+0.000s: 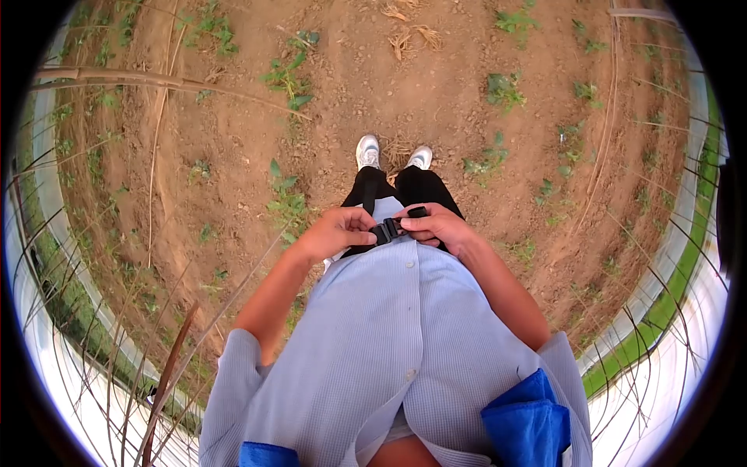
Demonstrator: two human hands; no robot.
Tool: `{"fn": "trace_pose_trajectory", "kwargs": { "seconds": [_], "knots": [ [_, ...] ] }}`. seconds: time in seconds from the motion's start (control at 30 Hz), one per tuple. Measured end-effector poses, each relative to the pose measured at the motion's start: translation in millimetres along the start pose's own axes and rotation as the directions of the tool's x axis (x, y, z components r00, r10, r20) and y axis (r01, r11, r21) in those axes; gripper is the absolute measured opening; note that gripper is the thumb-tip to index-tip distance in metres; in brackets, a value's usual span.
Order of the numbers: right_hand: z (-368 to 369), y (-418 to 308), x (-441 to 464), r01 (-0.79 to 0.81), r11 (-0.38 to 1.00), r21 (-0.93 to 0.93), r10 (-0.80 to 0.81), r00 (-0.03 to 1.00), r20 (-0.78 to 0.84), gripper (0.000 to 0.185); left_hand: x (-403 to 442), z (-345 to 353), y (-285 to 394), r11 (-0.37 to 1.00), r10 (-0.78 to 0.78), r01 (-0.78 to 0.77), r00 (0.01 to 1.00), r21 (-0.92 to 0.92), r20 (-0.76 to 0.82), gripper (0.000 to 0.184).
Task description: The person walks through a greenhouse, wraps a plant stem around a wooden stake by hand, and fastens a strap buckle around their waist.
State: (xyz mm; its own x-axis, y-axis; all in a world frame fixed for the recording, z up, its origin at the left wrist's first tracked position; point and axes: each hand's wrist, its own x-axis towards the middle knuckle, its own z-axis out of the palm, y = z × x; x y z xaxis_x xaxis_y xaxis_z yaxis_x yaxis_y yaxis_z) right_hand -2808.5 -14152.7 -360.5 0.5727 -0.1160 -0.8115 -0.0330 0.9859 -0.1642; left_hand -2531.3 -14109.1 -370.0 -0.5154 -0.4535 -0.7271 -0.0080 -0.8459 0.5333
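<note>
At the waist, in front of the light blue buttoned shirt (366, 335), is a black plastic side-release buckle (387, 231) on a black strap. My left hand (340, 232) pinches the buckle's left part between thumb and fingers. On the other side, my right hand (437, 227) has its fingers closed on the buckle's right part, with a loop of black strap (418, 212) showing above the fingers. The two buckle parts appear to meet; whether they are locked together I cannot tell.
My white shoes (368, 152) stand on brown soil between rows of small green plants (288, 198). A long dry stick (117, 78) crosses the upper left, and thin bare sticks (167, 366) rise at the lower left. Blue cloth (529, 416) hangs at the shirt's lower right.
</note>
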Motion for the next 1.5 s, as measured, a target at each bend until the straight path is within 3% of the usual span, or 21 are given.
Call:
{"fn": "trace_pose_trajectory", "kwargs": {
  "seconds": [0.03, 0.13, 0.17, 0.3, 0.4, 0.43, 0.53, 0.6, 0.73, 0.77, 0.87, 0.97, 1.17, 1.27, 1.37, 1.5],
  "knots": [
    [0.0, -1.4, 0.1, -0.011, 1.000, -0.016, 0.011, 1.000, -0.011, 0.036, -2.2, 0.0, 4.0, 0.997, -0.060, 0.060, 0.998, -0.041, -0.003, 0.022],
    [4.0, 7.2, 9.2, 0.189, 0.921, -0.341, -0.203, 0.979, -0.003, 0.052, -3.7, -6.1, 9.9, 0.974, -0.161, 0.149, 0.985, -0.170, -0.057, 0.023],
    [-6.4, 15.8, 16.6, 0.305, 0.859, -0.410, -0.296, 0.951, 0.088, 0.065, -2.5, -9.3, 11.6, 0.964, -0.181, 0.160, 0.980, -0.214, -0.083, 0.024],
    [15.8, -8.5, -3.7, 0.301, 0.713, -0.633, -0.394, 0.919, -0.008, 0.070, 3.8, -10.8, 19.6, 0.973, -0.188, 0.178, 0.981, -0.147, -0.055, 0.024],
    [16.1, -3.3, 3.7, 0.284, 0.682, -0.674, -0.345, 0.937, 0.046, 0.068, 12.7, -5.8, 9.6, 0.966, -0.205, 0.203, 0.979, -0.160, 0.003, 0.023],
    [15.9, -1.1, 6.1, 0.247, 0.667, -0.702, -0.325, 0.945, 0.024, 0.059, 13.4, -4.6, 9.5, 0.963, -0.219, 0.218, 0.976, -0.158, 0.007, 0.020],
    [14.2, 2.0, 9.7, 0.366, 0.618, -0.696, -0.440, 0.895, 0.080, 0.047, 13.9, -0.8, 12.4, 0.983, -0.140, 0.144, 0.989, -0.114, 0.041, 0.028],
    [12.0, 6.5, 10.3, 0.343, 0.651, -0.677, -0.428, 0.903, 0.045, 0.041, 8.8, 7.3, 26.5, 0.981, 0.014, -0.017, 1.000, 0.194, 0.019, 0.035],
    [2.8, 9.3, 15.7, 0.326, 0.709, -0.625, -0.386, 0.922, 0.043, 0.038, 5.1, 10.5, 31.1, 0.739, 0.316, -0.250, 0.949, 0.626, 0.005, 0.048],
    [2.8, 14.1, 14.5, 0.328, 0.733, -0.596, -0.378, 0.925, 0.045, 0.037, 5.6, 7.7, 27.6, 0.701, 0.357, -0.302, 0.933, 0.646, 0.049, 0.048],
    [7.1, 14.6, 13.5, 0.315, 0.757, -0.573, -0.364, 0.931, 0.030, 0.036, -1.1, 8.8, 31.9, 0.771, 0.282, -0.240, 0.959, 0.590, 0.021, 0.048],
    [10.4, 11.4, 12.6, 0.290, 0.748, -0.597, -0.356, 0.935, 0.008, 0.035, -3.4, 13.1, 20.8, 0.849, 0.274, -0.203, 0.959, 0.489, -0.077, 0.040],
    [23.7, -0.1, 14.2, 0.346, 0.770, -0.536, -0.345, 0.932, 0.106, 0.039, -8.9, 16.5, 23.7, 0.714, 0.423, -0.246, 0.898, 0.655, -0.125, 0.038],
    [25.3, 0.5, 14.8, 0.316, 0.749, -0.582, -0.328, 0.941, 0.088, 0.043, -9.0, 17.5, 22.2, 0.676, 0.381, -0.173, 0.914, 0.717, -0.140, 0.040],
    [23.0, 0.3, 17.6, 0.358, 0.596, -0.719, -0.396, 0.910, 0.125, 0.043, -13.0, 21.9, 33.8, 0.605, 0.359, -0.117, 0.923, 0.787, -0.139, 0.039],
    [22.9, -1.6, 18.7, 0.378, 0.597, -0.707, -0.394, 0.906, 0.152, 0.040, -10.3, 27.5, 24.4, 0.524, 0.413, -0.138, 0.904, 0.841, -0.109, 0.035]
  ]
}}
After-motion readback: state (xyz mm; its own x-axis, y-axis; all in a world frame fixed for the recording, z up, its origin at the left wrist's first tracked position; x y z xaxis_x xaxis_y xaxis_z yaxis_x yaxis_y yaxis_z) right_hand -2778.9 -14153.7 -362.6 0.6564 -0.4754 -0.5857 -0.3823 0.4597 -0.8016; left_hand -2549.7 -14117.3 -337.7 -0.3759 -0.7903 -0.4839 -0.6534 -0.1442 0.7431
